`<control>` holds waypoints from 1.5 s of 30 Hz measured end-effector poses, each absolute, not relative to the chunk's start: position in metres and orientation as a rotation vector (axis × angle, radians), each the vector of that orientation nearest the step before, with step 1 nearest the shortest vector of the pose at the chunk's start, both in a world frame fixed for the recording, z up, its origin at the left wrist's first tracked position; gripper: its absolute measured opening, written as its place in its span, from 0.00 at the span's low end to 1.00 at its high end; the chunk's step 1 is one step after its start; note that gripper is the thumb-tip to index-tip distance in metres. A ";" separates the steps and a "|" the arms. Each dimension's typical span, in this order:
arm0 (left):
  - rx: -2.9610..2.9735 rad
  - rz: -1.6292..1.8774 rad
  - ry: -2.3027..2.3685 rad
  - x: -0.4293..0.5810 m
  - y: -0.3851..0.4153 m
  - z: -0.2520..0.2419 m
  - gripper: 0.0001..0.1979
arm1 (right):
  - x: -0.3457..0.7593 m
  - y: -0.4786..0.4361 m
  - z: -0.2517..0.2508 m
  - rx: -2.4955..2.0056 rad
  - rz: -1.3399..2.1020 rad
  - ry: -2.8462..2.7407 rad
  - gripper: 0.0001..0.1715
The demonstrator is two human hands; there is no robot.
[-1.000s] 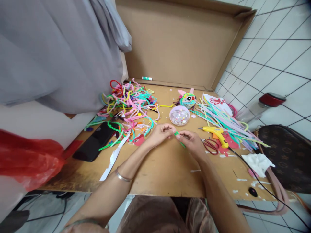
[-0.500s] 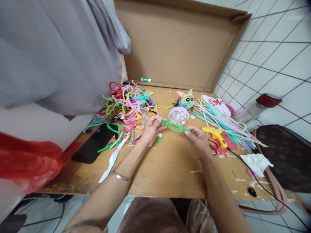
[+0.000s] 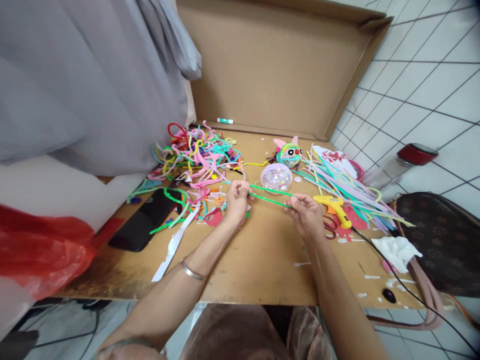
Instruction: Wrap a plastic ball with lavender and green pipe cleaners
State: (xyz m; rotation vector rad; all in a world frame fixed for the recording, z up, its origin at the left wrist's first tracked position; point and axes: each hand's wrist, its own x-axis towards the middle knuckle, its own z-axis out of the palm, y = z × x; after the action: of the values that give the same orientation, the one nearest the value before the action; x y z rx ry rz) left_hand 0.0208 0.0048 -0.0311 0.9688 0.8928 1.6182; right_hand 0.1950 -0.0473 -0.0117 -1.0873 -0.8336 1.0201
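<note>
left hand [image 3: 238, 200]: thumb and fingertips pinched together on one end of green pipe cleaner strands [image 3: 270, 190]. right hand [image 3: 305, 215]: fingers pinched on other end. two strands stretched between hands, above wooden table [image 3: 262, 270], near side of clear plastic bowl [image 3: 276, 178]. yellow glue gun [image 3: 332, 202] just beside right hand.

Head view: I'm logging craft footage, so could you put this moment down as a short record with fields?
Left hand: gripping one end of the green strands
Right hand: gripping the other end
Strands: two, stretched between the hands
Beyond: clear bowl, eared ball
Left side: phone, tangled strip pile
Right side: yellow glue gun, pastel strips
</note>
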 end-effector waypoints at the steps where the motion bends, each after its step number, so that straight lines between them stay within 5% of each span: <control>1: 1.019 1.630 0.915 0.020 0.004 -0.031 0.13 | 0.196 -0.047 -0.013 -1.134 0.949 -0.885 0.21; 16: 1.616 1.532 1.101 0.015 0.020 -0.040 0.07 | 0.229 -0.024 -0.014 -1.371 0.191 -1.470 0.03; 34: 1.494 1.419 1.004 0.033 0.046 -0.040 0.08 | 0.240 0.003 -0.008 -1.204 1.002 -1.147 0.18; 45: 1.510 1.459 1.043 0.030 0.031 -0.034 0.07 | 0.237 -0.001 -0.007 -1.210 0.847 -1.280 0.11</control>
State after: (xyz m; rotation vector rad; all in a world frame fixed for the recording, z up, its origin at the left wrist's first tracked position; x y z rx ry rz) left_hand 0.0302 0.0312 -0.0342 1.5097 1.0435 1.4592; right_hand 0.2369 -0.0006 -0.0070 -1.2100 -1.2796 0.8465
